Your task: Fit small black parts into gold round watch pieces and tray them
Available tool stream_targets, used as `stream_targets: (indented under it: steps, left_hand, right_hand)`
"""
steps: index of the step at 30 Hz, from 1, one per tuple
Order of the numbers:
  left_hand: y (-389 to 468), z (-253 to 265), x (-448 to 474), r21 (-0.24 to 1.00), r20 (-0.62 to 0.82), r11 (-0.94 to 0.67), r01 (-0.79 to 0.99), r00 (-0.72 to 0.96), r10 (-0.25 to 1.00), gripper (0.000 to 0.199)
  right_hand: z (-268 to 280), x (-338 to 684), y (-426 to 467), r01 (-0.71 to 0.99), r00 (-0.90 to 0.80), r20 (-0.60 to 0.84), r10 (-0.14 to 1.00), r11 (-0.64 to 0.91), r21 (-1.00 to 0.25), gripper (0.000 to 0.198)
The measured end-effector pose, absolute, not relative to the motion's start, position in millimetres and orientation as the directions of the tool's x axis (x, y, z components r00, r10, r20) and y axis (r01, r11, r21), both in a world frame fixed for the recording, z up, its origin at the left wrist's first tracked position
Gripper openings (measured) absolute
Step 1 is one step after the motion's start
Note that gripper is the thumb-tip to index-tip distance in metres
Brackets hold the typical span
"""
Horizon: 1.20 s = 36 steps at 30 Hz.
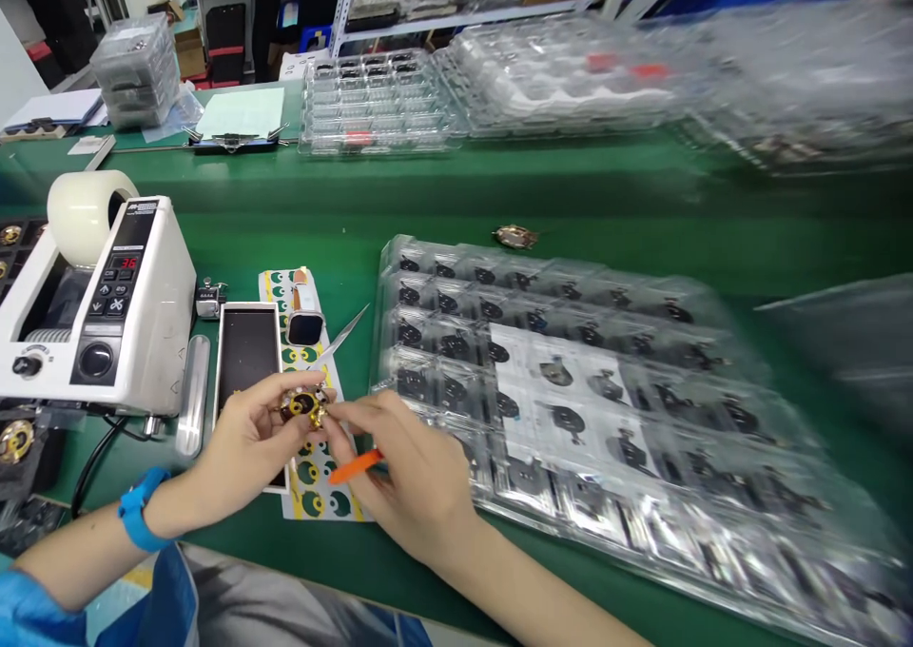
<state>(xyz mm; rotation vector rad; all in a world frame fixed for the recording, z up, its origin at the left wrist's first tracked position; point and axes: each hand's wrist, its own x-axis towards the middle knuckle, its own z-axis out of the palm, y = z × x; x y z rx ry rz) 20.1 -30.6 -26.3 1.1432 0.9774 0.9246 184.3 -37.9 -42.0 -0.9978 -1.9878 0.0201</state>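
Note:
My left hand (246, 438) is closed, pinching a small round black-and-gold watch part (305, 405) between thumb and fingers. The thumb and forefinger of my right hand (410, 471) meet at the part's right edge. An orange stick (357, 467) is tucked in the right hand, its far end hidden in the palm. Just beyond the hands, a pointed silver tool (345, 333) and a smartwatch (305, 327) lie on a sheet of green-and-yellow stickers (312, 506). Partly under my left hand is a shallow white-rimmed box (248, 343) with a dark inside.
A tape dispenser (153, 304) stands left. To the right, clear plastic trays (571, 285) hold several round black parts. A loose metallic part (516, 237) lies behind them. A clipboard (239, 119) and more stacked trays (378, 105) line the back ledge.

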Motion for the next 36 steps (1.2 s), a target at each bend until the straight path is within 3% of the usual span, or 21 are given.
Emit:
stream_targets:
  steps: [7, 13, 19, 26, 36]
  left_hand:
    - [-40, -28, 19, 0.995, -0.092, 0.069, 0.071, 0.420, 0.903, 0.053]
    - [-42, -29, 20, 0.986, -0.097, 0.032, 0.161, 0.416, 0.904, 0.050]
    - [-41, -32, 21, 0.972, -0.085, -0.018, 0.236, 0.419, 0.904, 0.053]
    - [-34, -29, 20, 0.948, -0.004, -0.111, 0.297, 0.362, 0.932, 0.054]
    - [-34, -25, 16, 0.931, 0.135, -0.259, 0.257, 0.416, 0.899, 0.053]
  right_hand:
    - [-49, 183, -34, 0.644, -0.225, 0.683, 0.695, 0.633, -0.431, 0.008]
    - [-50, 179, -31, 0.585, -0.169, 0.646, 0.745, 0.603, -0.542, 0.011]
    - [-50, 180, -26, 0.621, -0.221, 0.656, 0.722, 0.622, -0.476, 0.014]
    - [-45, 179, -30, 0.387, -0.303, 0.630, 0.715, 0.696, -0.605, 0.018]
    - [-42, 179, -33, 0.317, -0.276, 0.573, 0.771, 0.636, -0.703, 0.018]
